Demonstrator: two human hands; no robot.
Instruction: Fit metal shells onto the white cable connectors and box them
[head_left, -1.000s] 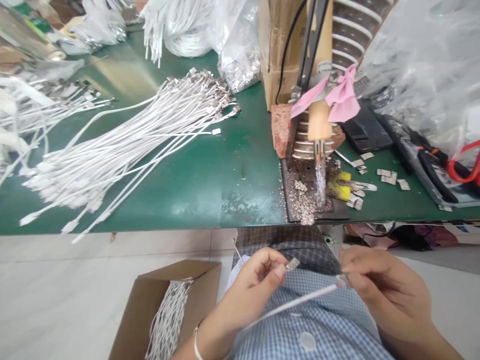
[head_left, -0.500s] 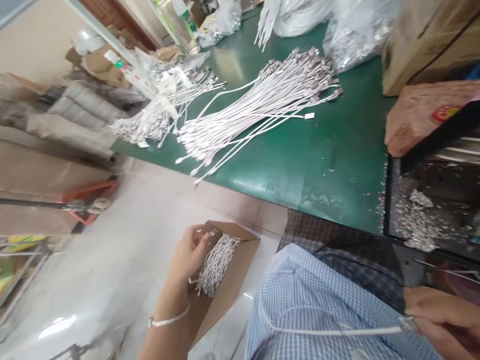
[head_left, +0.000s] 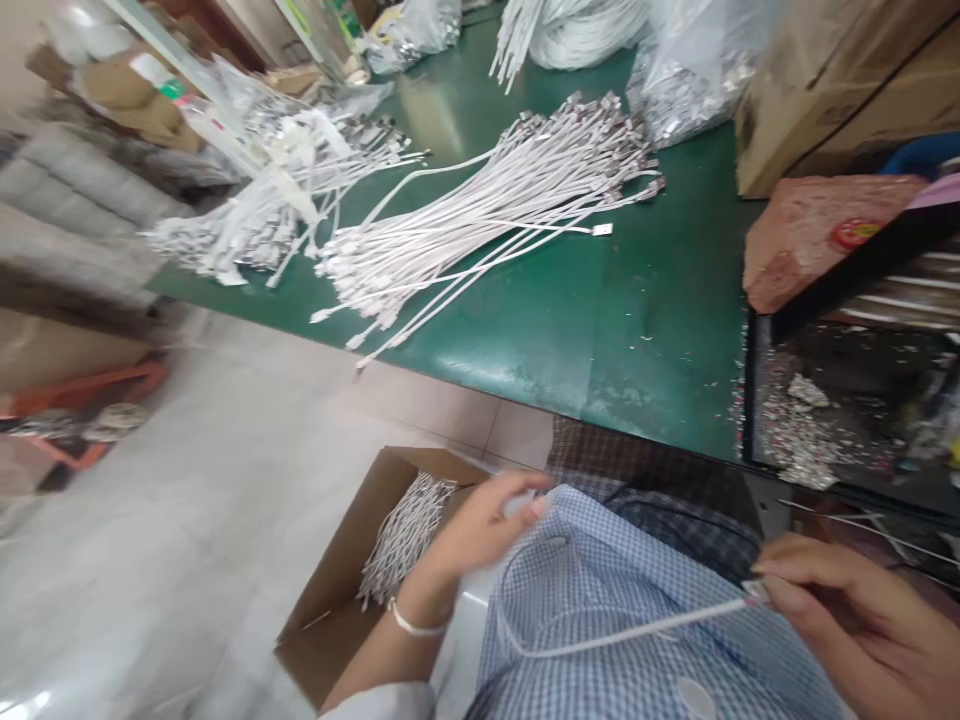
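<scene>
My right hand (head_left: pixel 847 620) sits over my lap at the lower right, pinching one end of a thin white cable (head_left: pixel 622 632) by its small metal tip. The cable loops left across my checked shirt and rises to my left hand (head_left: pixel 480 525). Those fingers are closed in a pinch round the cable's other end, though that end is blurred. My left hand is just right of an open cardboard box (head_left: pixel 330 610) on the floor. A bundle of white cables (head_left: pixel 405 535) lies in the box.
A green table (head_left: pixel 562 330) carries a large pile of white cables with metal ends (head_left: pixel 487 215), and a second pile (head_left: pixel 262 225) lies to the left. At the right are bags of metal parts (head_left: pixel 690 80), a carton (head_left: pixel 825 90), a brick (head_left: pixel 810 240) and a black tray of solder scraps (head_left: pixel 802 430).
My left hand came back from the box on the floor to my lap and now pinches the cable. My right hand kept its end. The view shifted slightly left.
</scene>
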